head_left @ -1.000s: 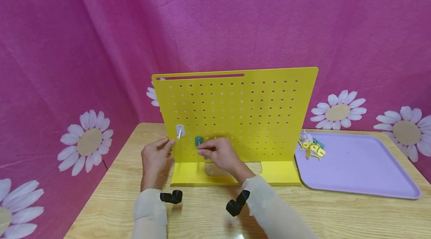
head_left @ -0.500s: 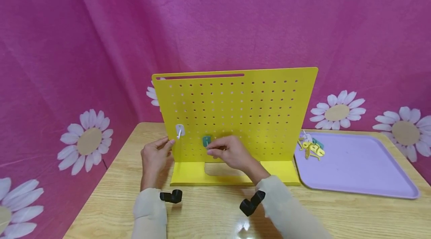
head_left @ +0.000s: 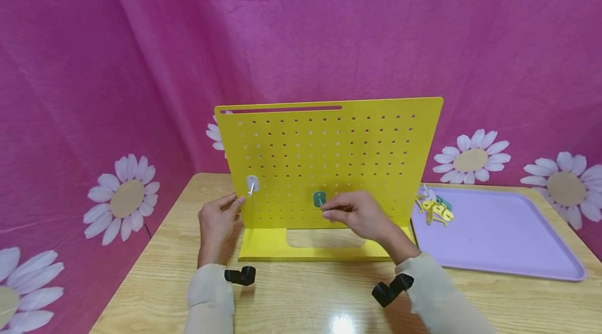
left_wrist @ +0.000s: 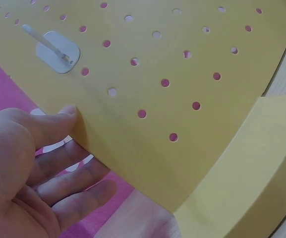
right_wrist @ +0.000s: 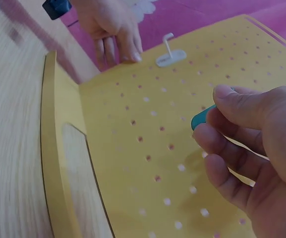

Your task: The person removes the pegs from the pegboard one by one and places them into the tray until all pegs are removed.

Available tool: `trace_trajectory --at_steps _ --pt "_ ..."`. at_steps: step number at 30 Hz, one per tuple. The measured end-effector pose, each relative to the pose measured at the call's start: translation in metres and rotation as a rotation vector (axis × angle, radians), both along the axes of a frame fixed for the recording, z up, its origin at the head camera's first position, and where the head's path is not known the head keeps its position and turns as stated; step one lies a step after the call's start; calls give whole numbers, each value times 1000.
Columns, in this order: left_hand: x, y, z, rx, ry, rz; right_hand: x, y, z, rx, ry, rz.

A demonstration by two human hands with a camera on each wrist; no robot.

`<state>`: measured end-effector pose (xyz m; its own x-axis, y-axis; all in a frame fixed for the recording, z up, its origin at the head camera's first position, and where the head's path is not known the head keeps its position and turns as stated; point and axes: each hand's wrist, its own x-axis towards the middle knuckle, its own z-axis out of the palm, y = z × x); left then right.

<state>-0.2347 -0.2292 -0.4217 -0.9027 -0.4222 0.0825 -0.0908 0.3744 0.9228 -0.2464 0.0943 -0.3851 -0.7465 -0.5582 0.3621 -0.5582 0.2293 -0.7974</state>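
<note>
A yellow pegboard (head_left: pixel 376 167) stands upright on its yellow base. My left hand (head_left: pixel 218 223) grips the board's left edge, thumb on the front face and fingers behind, as the left wrist view shows. Close above that thumb a white hook (left_wrist: pixel 58 52) is mounted on the board. My right hand (head_left: pixel 359 214) pinches a green hook (head_left: pixel 319 199) by its prong, with the backplate toward the lower middle of the board. Whether the backplate touches the board I cannot tell. In the right wrist view the fingers cover most of the green hook (right_wrist: pixel 202 118).
To the right on the wooden table (head_left: pixel 291 292) lies a purple tray (head_left: pixel 508 229). Several yellow hooks (head_left: pixel 437 209), with white and green ones, are heaped at its left end. A pink flowered cloth (head_left: pixel 329 25) hangs behind the board.
My right hand has carried the green hook rightward along the board, from near the white hook to the lower middle. The left hand keeps its place on the board's edge.
</note>
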Motion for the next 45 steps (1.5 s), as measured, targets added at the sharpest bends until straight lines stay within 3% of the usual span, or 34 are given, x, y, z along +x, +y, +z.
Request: trace_trajectory --at_steps 11,27,35,45 --pt "0 -1 -1 5 17 -7 5 43 4 23 100 -127" --pt "0 -1 -4 2 16 -12 16 111 10 121 160 -302" --pt "-1 0 -5 -1 20 -17 16 140 7 144 233 -349" --pt "0 -1 -3 -16 11 -14 9 174 2 231 171 -441"
